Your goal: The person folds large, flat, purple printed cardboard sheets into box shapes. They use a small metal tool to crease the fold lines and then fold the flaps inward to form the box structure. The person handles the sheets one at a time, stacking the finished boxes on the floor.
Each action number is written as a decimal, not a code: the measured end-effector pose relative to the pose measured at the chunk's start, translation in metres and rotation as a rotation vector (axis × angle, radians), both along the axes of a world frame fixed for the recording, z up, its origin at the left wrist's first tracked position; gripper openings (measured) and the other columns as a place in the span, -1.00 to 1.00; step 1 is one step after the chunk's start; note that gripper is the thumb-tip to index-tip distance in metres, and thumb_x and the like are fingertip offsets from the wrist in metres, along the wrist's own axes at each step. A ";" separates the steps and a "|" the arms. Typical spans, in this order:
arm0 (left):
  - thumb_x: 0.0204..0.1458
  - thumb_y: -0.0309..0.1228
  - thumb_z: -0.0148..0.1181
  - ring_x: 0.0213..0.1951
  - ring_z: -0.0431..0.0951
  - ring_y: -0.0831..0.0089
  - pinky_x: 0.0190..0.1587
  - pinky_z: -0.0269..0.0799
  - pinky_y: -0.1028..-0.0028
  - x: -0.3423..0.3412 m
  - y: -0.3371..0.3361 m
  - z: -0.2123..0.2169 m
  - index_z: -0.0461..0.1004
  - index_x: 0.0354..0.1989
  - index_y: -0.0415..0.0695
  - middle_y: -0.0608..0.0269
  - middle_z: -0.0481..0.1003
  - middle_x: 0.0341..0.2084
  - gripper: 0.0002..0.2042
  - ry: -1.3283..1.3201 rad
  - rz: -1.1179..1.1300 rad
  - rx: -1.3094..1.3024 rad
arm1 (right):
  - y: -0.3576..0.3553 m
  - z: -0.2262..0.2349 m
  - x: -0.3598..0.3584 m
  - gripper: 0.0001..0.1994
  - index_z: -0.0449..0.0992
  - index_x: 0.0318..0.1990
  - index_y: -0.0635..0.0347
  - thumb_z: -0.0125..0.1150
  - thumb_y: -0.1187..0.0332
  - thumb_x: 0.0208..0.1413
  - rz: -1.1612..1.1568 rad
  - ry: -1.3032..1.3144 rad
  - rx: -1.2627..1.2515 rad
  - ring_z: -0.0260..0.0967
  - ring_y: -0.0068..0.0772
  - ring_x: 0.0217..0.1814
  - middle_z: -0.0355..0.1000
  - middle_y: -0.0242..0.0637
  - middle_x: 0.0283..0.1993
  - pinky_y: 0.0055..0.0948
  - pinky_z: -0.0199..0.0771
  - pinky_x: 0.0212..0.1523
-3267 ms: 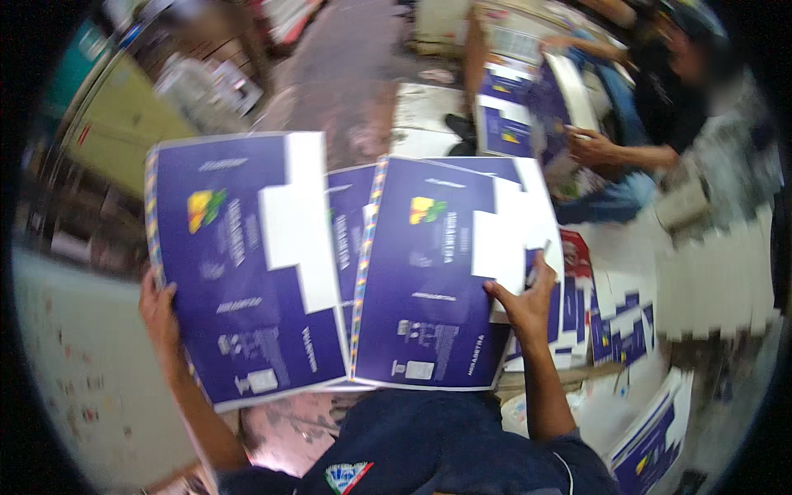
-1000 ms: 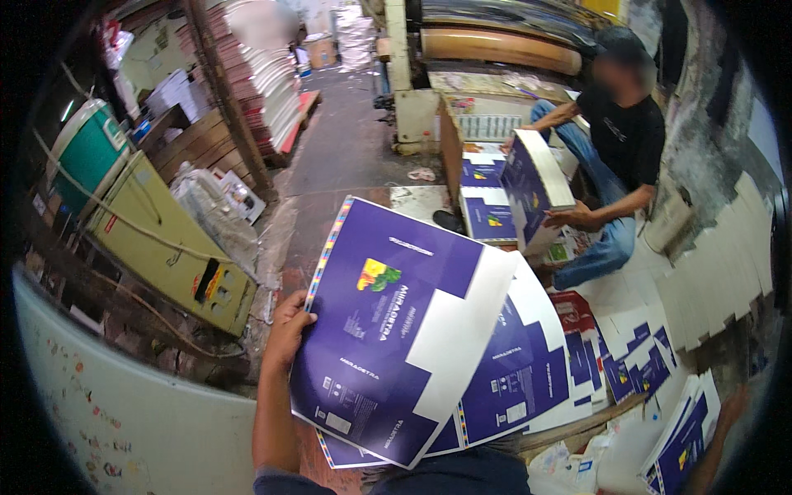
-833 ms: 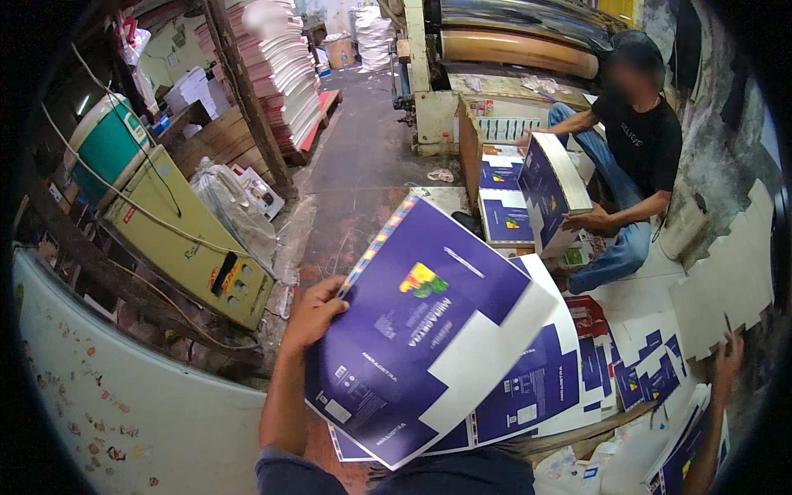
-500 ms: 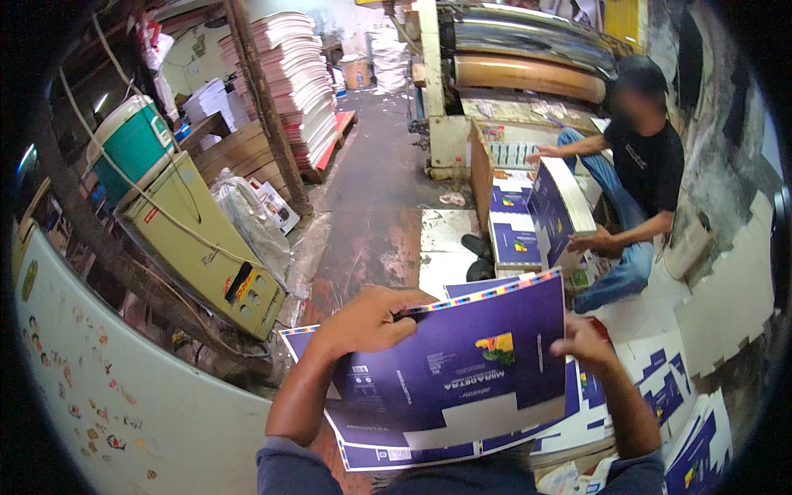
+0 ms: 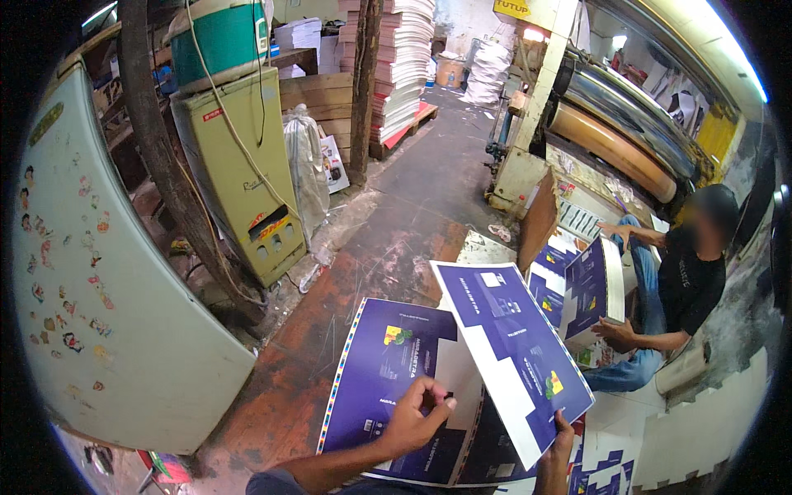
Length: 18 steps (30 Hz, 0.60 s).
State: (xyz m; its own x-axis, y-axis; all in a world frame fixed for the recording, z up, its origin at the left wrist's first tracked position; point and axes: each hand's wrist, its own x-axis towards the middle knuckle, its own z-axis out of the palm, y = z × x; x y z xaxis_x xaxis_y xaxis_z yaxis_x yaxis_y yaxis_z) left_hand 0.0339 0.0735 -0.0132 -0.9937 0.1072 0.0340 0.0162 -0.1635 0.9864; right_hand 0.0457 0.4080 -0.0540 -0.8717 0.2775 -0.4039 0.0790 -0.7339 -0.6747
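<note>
A purple-and-white printed card sheet (image 5: 528, 355) tilts up at the lower middle right, its upper end pointing away from me. My right hand (image 5: 559, 445) grips it at its near right corner, thumb on the printed face. Beneath and to the left lies another purple printed sheet (image 5: 371, 346) with a coloured strip down its left edge. My left hand (image 5: 421, 419) hovers over this lower sheet with thumb and fingers pinched together. A small dark piece (image 5: 450, 397) shows at the fingertips, too small to name.
At the right a person (image 5: 701, 264) sits holding a thick stack of purple printed sheets (image 5: 594, 285) by a carton. A machine with large rollers (image 5: 615, 148) stands behind. A pale fridge (image 5: 124, 289) and an olive cabinet (image 5: 239, 173) line the left; paper stacks (image 5: 404, 74) stand further back.
The top sheet has been turned and swung rightward off the one under it. My left hand has left its edge and dropped over the lower sheet. The view has turned left.
</note>
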 end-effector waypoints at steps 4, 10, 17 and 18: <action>0.20 -0.39 0.19 -0.05 0.48 0.42 -0.06 0.47 0.37 0.005 0.026 -0.044 0.14 0.19 -0.18 0.16 0.42 -0.08 -0.54 -0.468 -0.116 0.541 | -0.020 -0.006 0.016 -0.63 0.37 0.12 0.38 0.09 0.34 0.24 -0.065 -0.014 -0.026 0.48 -0.03 0.08 0.48 -0.01 0.01 -0.05 0.48 0.16; 0.18 -0.47 0.19 -0.13 0.57 0.40 -0.08 0.54 0.41 -0.021 0.043 -0.033 0.26 0.13 -0.31 0.06 0.52 -0.13 -0.61 -0.501 -0.064 0.531 | -0.037 -0.024 0.023 -0.63 0.36 0.11 0.39 0.18 0.43 0.18 -0.203 -0.029 0.113 0.47 -0.16 0.02 0.46 -0.09 0.00 -0.17 0.49 0.09; 0.15 -0.53 0.18 -0.27 0.61 0.36 -0.19 0.59 0.37 -0.019 0.039 -0.048 0.28 0.04 -0.30 0.09 0.56 -0.25 -0.68 -0.542 0.046 0.503 | -0.058 0.001 0.026 -0.59 0.32 0.14 0.35 0.22 0.42 0.18 -0.268 -0.020 0.245 0.44 -0.29 0.03 0.45 -0.19 -0.04 -0.26 0.46 0.08; 0.14 -0.54 0.21 -0.32 0.60 0.38 -0.24 0.60 0.37 -0.019 0.041 -0.041 0.29 0.01 -0.29 0.11 0.55 -0.27 -0.69 -0.568 0.063 0.484 | -0.056 -0.001 0.027 -0.59 0.32 0.15 0.35 0.21 0.42 0.18 -0.275 -0.038 0.274 0.44 -0.30 0.03 0.45 -0.19 -0.05 -0.27 0.45 0.08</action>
State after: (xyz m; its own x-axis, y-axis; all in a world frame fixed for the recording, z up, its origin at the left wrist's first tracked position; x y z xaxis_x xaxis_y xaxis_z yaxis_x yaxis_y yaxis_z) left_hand 0.0150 0.1143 -0.0546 -0.8761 0.1524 -0.4574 -0.4505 -0.5967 0.6641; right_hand 0.0727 0.3525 -0.0554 -0.7356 0.6007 -0.3131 -0.0666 -0.5242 -0.8490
